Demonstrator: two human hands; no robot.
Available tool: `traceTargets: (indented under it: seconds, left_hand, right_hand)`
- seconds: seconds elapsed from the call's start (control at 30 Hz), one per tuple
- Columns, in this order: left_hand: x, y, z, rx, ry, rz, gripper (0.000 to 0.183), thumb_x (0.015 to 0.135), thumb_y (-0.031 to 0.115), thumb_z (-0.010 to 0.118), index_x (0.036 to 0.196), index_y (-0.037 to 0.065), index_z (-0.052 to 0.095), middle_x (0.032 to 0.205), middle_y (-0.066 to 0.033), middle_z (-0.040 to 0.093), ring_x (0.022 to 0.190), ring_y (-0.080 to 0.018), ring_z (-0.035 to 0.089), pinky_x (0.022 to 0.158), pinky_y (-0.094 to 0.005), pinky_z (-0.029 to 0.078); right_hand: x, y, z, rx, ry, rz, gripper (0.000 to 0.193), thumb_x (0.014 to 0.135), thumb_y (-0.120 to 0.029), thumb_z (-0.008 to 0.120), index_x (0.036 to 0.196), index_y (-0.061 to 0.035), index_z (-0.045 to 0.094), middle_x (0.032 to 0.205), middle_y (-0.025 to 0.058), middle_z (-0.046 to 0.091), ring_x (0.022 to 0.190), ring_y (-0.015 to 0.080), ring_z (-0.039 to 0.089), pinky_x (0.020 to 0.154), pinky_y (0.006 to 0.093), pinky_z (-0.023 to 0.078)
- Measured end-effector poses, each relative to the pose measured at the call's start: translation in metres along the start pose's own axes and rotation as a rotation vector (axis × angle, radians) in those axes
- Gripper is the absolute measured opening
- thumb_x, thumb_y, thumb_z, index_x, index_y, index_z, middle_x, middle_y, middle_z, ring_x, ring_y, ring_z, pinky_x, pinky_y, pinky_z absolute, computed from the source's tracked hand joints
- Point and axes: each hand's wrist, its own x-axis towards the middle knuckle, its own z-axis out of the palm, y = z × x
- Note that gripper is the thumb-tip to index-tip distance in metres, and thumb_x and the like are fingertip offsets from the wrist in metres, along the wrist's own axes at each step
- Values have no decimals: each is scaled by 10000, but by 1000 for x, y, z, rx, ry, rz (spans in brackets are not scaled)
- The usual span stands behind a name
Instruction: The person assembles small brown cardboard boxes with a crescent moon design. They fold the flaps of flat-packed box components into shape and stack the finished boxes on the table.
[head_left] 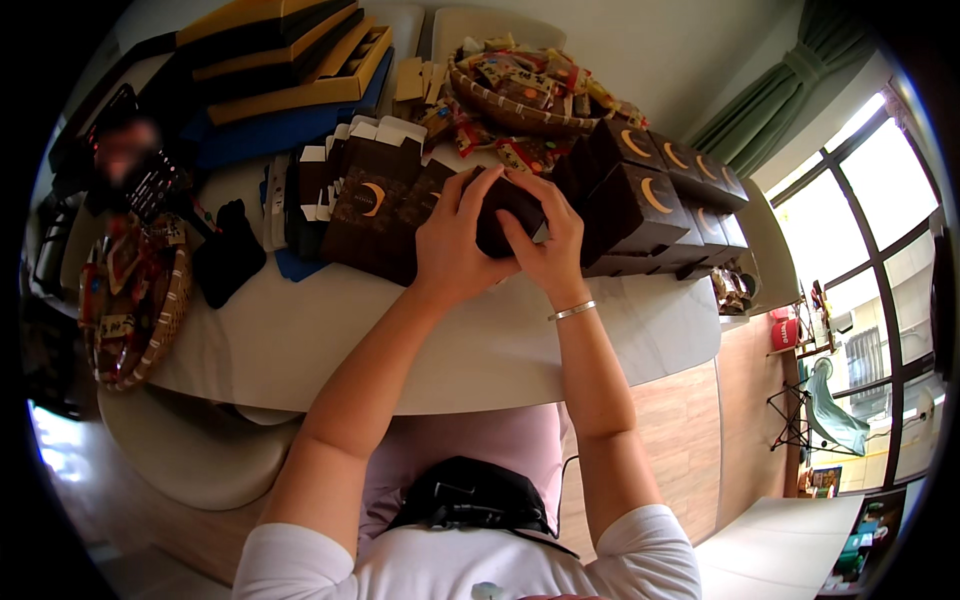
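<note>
Left hand (458, 240) and right hand (550, 235) wrapped round a dark box (491, 222). Left to right: flapped cartons (368, 195), box above table (480, 350), stacked boxes (648, 205). Likely light, stiff card, slickish; walls may dent (no squeezing). Take opposite sides, near corners.

A green curtain (755, 108) hangs near bright windows (832, 225).

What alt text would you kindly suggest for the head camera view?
A person's left hand and right hand hold a small dark box between them over a white table. Open dark cartons sit at left, crescent-marked boxes are stacked at right, and wrapped snacks fill a basket behind.
</note>
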Motion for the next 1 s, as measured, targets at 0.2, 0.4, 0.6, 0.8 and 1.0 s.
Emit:
traceTargets:
  seconds: [0.2,0.4,0.6,0.8,1.0]
  left_hand:
    - [-2,-10,7,-93,49,-46,876,608,354,864,1330,98,440,1249,-154,513,1047,-329,625,759,-416,576]
    - [-2,-13,11,-92,50,-29,830,623,369,866,1272,65,446,1248,-167,511,1053,-335,616,765,-415,567]
    - [-3,-15,10,-73,48,5,824,612,316,867,1273,78,437,1304,-160,509,1120,-339,599,791,-419,564]
    - [2,-11,-7,-68,-178,112,987,599,209,868,1436,121,352,1400,-132,475,1229,-338,533,1058,-491,411]
    - [4,-13,-7,103,-48,14,1111,598,288,911,1497,111,283,1427,-150,435,1343,-337,416,1154,-530,253]
  right_hand:
    - [-2,0,5,43,21,61,299,816,-8,721,1113,-32,701,1168,140,679,1029,254,680,876,337,542]
    - [-4,1,5,16,39,88,189,870,-33,686,1052,-28,734,1153,139,693,1018,261,687,848,335,548]
    - [-2,0,5,-12,2,79,210,878,-64,687,1084,-35,721,1138,142,696,984,273,698,832,331,551]
    - [-1,10,-13,164,-285,409,514,881,-150,709,1355,-71,528,1218,131,646,1087,251,637,924,327,500]
    - [2,12,-15,526,-90,624,585,933,-143,636,1465,-98,397,1239,101,596,1148,188,573,1001,320,445]
